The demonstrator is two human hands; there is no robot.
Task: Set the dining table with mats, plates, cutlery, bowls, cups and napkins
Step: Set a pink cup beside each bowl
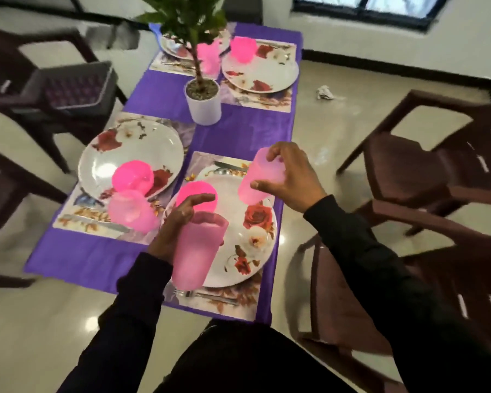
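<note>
My left hand grips a translucent pink cup upright over the near floral plate. My right hand holds a second pink cup, tilted, above the far right edge of that plate. A bright pink bowl sits upside down on the near plate behind my left hand. The left plate carries another pink bowl, with a pink cup beside it on the mat. Cutlery lies on the near floral mat.
A purple cloth covers the table. A potted plant in a white pot stands mid-table. Two far place settings have plates, a pink bowl and a pink cup. Dark brown chairs surround the table; crumpled paper lies on the floor.
</note>
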